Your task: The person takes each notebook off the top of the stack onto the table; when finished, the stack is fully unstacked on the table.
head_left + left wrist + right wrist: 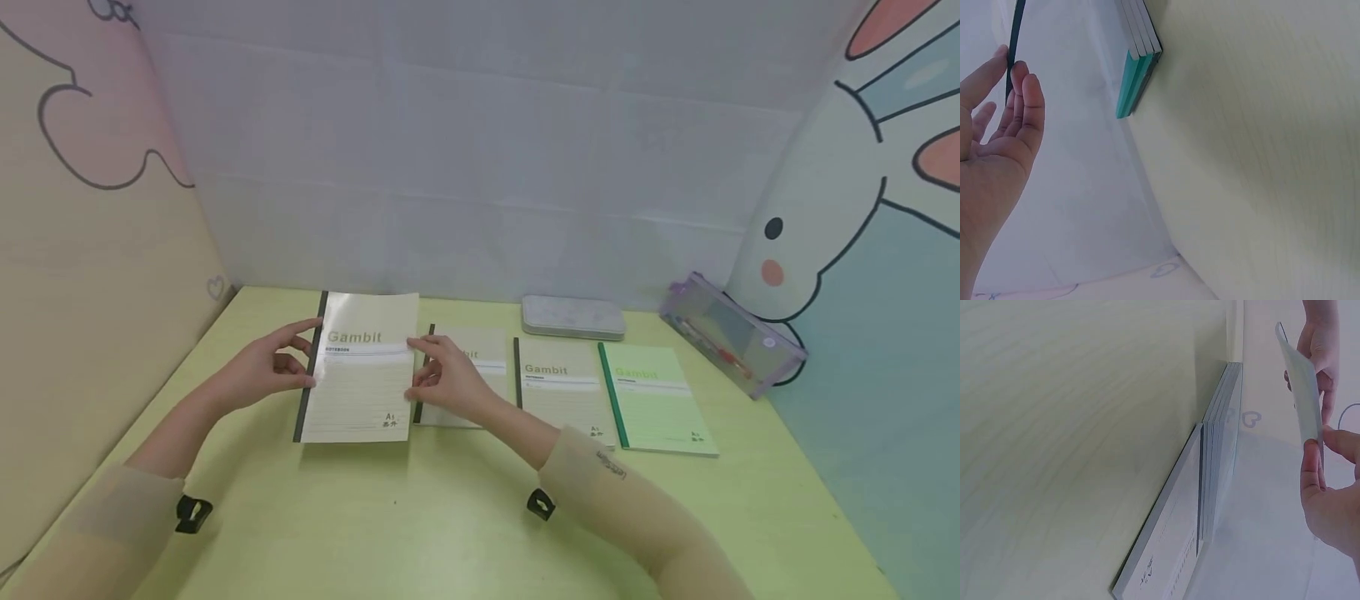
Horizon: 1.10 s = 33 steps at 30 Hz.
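Note:
My left hand (258, 371) pinches the dark spine of a cream Gambit notebook (360, 396) at its left edge. My right hand (453, 382) pinches the same notebook by its right edge. In the right wrist view the notebook (1302, 387) is raised well above the table and bends slightly between both hands. The left wrist view shows only a thin strip of its dark spine (1016, 28) between thumb and fingers. Just beside it, partly hidden behind my right hand, lies another cream notebook (487, 337) with a dark spine.
To the right lie a cream notebook (570, 400) with a dark spine and a green notebook (660, 408). Stacked notebooks (1217, 425) show in the right wrist view. A pale flat case (573, 317) sits by the back wall; a clear purple-edged pencil pouch (731, 333) leans at the right wall.

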Motion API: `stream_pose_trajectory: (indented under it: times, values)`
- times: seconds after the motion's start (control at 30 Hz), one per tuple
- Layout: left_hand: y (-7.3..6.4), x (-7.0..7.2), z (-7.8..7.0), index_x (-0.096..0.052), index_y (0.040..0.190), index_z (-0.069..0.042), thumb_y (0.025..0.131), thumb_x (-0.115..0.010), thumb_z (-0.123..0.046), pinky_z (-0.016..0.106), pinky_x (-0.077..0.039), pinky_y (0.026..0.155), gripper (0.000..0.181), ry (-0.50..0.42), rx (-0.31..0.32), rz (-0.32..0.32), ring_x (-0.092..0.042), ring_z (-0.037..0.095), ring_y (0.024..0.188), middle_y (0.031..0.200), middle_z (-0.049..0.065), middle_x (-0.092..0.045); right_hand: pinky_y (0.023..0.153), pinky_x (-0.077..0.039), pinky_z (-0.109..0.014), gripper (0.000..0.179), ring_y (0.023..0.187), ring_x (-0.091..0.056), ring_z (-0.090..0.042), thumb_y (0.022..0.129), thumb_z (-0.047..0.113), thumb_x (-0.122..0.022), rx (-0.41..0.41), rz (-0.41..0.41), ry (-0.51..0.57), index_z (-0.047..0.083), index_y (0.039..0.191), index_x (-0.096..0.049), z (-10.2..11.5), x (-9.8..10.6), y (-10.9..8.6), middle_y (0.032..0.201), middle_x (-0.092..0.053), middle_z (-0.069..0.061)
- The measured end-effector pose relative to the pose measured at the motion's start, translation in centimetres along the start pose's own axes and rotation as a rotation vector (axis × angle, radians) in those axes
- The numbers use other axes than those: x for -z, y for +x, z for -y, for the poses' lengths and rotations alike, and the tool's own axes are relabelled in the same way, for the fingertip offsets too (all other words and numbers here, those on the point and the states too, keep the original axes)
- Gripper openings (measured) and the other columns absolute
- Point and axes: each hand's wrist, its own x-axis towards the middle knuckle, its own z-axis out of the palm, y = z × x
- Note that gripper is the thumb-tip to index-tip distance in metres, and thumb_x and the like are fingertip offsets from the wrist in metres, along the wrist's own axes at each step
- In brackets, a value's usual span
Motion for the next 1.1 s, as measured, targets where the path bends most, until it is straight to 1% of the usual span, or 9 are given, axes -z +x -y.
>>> stream_pose_trajectory:
  times: [0.13, 0.27, 0.37, 0.5, 0.63, 0.73, 0.83, 0.93, 1.1]
  values:
    - [-0.9, -0.1, -0.5, -0.025, 0.149, -0.019, 0.081, -0.075, -0.021, 0.026, -0.052, 0.074, 0.085, -0.016, -0.003, 0.026, -0.065, 0.017, 0.083, 0.117, 0.014, -0.049, 0.076, -0.053, -0.021, 0.074, 0.084, -0.065, -0.009, 0.078, 0.003, -0.075, -0.013, 0.02, 0.065, 0.011, 0.143, -0.041, 0.2, 0.0, -1.1, 0.14, -0.039, -0.008]
    - [-1.9, -0.2, -1.1, -0.024, 0.149, -0.021, 0.081, -0.075, -0.024, 0.027, -0.051, 0.074, 0.085, -0.028, 0.002, 0.05, -0.067, 0.017, 0.082, 0.115, 0.015, -0.05, 0.074, -0.054, -0.021, 0.074, 0.08, -0.066, -0.008, 0.077, 0.002, -0.075, -0.021, 0.045, 0.09, 0.013, 0.142, -0.042, 0.4, -0.3, -2.2, 0.139, -0.038, -0.008]
    - [-2.6, -0.3, -1.4, -0.025, 0.149, -0.021, 0.082, -0.074, -0.026, 0.027, -0.052, 0.074, 0.083, -0.041, 0.008, 0.064, -0.068, 0.018, 0.08, 0.112, 0.014, -0.052, 0.072, -0.054, -0.02, 0.076, 0.077, -0.067, -0.008, 0.077, 0.003, -0.076, -0.036, 0.059, 0.1, 0.014, 0.143, -0.041, 0.4, -0.8, -3.0, 0.133, -0.041, -0.005]
    - [-3.6, -0.7, -1.2, -0.029, 0.147, -0.018, 0.082, -0.074, -0.026, 0.026, -0.051, 0.072, 0.08, -0.036, -0.008, 0.065, -0.065, 0.016, 0.084, 0.106, 0.011, -0.059, 0.067, -0.052, -0.019, 0.079, 0.073, -0.067, -0.009, 0.075, 0.003, -0.078, -0.074, 0.073, 0.107, 0.015, 0.144, -0.039, 0.3, -1.6, -4.1, 0.118, -0.046, 0.0]
    - [-4.7, -1.3, -0.8, -0.031, 0.147, -0.018, 0.082, -0.073, -0.026, 0.025, -0.049, 0.068, 0.078, -0.021, -0.015, 0.067, -0.061, 0.014, 0.085, 0.099, 0.005, -0.066, 0.064, -0.051, -0.019, 0.082, 0.071, -0.066, -0.008, 0.073, 0.002, -0.079, -0.102, 0.085, 0.11, 0.014, 0.144, -0.038, 0.2, -2.4, -5.1, 0.111, -0.046, 0.002]
    - [-5.5, -1.8, -0.4, -0.03, 0.147, -0.018, 0.083, -0.072, -0.027, 0.024, -0.048, 0.069, 0.077, -0.013, -0.019, 0.092, -0.062, 0.013, 0.084, 0.095, 0.001, -0.067, 0.064, -0.05, -0.018, 0.083, 0.069, -0.062, -0.004, 0.072, 0.004, -0.08, -0.093, 0.094, 0.037, 0.013, 0.144, -0.038, 0.2, -3.0, -5.6, 0.106, -0.048, 0.003]
    - [-6.2, -2.3, 0.0, -0.028, 0.147, -0.015, 0.084, -0.072, -0.026, 0.024, -0.047, 0.07, 0.078, 0.0, -0.032, 0.115, -0.062, 0.012, 0.082, 0.093, -0.001, -0.068, 0.062, -0.047, -0.015, 0.083, 0.066, -0.055, 0.0, 0.071, 0.01, -0.083, -0.062, 0.095, -0.108, 0.011, 0.143, -0.04, 0.1, -3.8, -6.0, 0.1, -0.051, 0.004]
    - [-6.8, -2.6, 0.3, -0.027, 0.148, -0.013, 0.084, -0.071, -0.025, 0.024, -0.048, 0.07, 0.078, 0.009, -0.042, 0.129, -0.062, 0.012, 0.081, 0.091, -0.003, -0.067, 0.058, -0.041, -0.014, 0.083, 0.064, -0.047, 0.0, 0.07, 0.015, -0.084, -0.045, 0.093, -0.232, 0.011, 0.141, -0.042, -0.2, -4.6, -6.2, 0.094, -0.055, 0.007]
    - [-7.7, -3.0, 0.9, -0.026, 0.148, -0.012, 0.084, -0.072, -0.021, 0.024, -0.048, 0.068, 0.08, -0.005, -0.013, 0.156, -0.06, 0.012, 0.077, 0.088, -0.001, -0.066, 0.062, -0.039, -0.013, 0.085, 0.065, -0.044, 0.0, 0.067, 0.023, -0.086, -0.037, 0.112, -0.368, 0.012, 0.14, -0.043, -0.5, -5.8, -6.5, 0.09, -0.059, 0.01]
